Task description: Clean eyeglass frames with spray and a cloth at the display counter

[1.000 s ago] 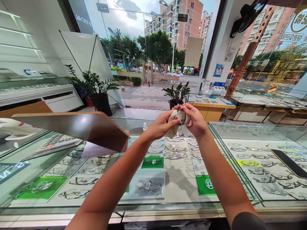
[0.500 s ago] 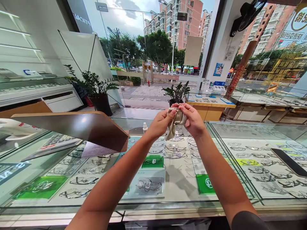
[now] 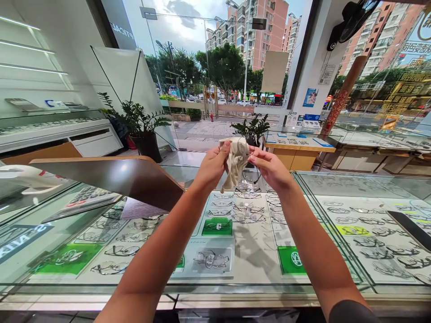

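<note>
Above the glass counter, my left hand (image 3: 213,165) is closed on a cream cleaning cloth (image 3: 233,167), thumb pressed on top. The cloth hangs down below the fingers and lies behind or against one lens of a pair of eyeglasses (image 3: 252,176). With fingertips pinched, my right hand (image 3: 269,167) grips the glasses near their middle. The thin-rimmed frame is tilted, its other dark-rimmed part hanging below the right fingers. Whether the left fingers also pinch the lens through the cloth is partly hidden.
The glass display counter (image 3: 251,251) below holds rows of eyeglasses. A brown-backed mirror or panel (image 3: 111,172) stands at left, by a calculator (image 3: 85,202). A dark phone (image 3: 412,229) lies at right. Potted plants (image 3: 146,146) stand beyond the counter.
My hands have moved slightly apart. The cloth has shifted left with my left hand, and more of the glasses now shows beside my right fingers. The view has turned slightly left.
</note>
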Available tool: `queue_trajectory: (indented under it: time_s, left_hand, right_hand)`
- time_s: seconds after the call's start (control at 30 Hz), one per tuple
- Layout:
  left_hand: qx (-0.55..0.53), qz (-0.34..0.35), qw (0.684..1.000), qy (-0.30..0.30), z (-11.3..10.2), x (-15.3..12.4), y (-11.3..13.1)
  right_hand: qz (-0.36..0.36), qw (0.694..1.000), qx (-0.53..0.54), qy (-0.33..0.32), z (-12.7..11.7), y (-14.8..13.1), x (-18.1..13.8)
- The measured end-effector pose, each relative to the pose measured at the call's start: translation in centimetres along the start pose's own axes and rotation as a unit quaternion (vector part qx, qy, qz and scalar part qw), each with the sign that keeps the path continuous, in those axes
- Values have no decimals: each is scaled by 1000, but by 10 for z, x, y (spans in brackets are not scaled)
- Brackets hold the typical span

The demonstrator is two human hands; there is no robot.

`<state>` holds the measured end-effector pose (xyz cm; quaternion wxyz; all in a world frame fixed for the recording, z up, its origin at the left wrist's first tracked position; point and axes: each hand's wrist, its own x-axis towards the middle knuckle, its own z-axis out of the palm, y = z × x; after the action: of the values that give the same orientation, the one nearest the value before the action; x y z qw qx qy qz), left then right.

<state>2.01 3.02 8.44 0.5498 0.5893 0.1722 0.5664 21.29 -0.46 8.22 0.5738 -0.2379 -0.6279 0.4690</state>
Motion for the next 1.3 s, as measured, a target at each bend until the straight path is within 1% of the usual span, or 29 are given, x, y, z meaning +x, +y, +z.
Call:
queue_trajectory:
  time_s: [0.13,0.33,0.43,0.57,0.7,0.8,0.9,1.03,1.1,1.2,1.3]
  left_hand:
    - [-4,-5,999,-40,6,-3,4]
    - [-4,-24,997,-70,7,-5,5]
    - [10,-37,998,-59,5,-5,3]
    - [23,-47,999,-16,7,-7,0]
    - [2,-34,999,15,13,-8,-2]
    - [2,-30,999,25,15,-8,-3]
    - [-3,-34,999,15,16,-9,-2]
    - [-19,-44,998,-29,16,-11,1]
    - [-6,-34,998,-46,14,-11,3]
    - [32,-6,998,-46,11,-10,5]
    - [75,18,996,-33,11,-11,6]
  right_hand:
    - [34,999,-8,-34,5,2,0]
    - [91,994,39,-39,6,6,0]
    - [85,994,22,-66,3,7,-1]
    - [73,993,4,-90,1,9,-2]
    - [75,993,-9,-91,1,11,-1]
    - [73,994,-11,-86,2,10,0]
    - [79,994,13,-75,4,7,0]
    - [102,992,56,-57,4,2,-1]
    - [116,990,65,-51,2,0,-1]
    - [119,990,61,-47,-3,-1,-1]
    - [112,992,35,-53,-8,-2,-2]
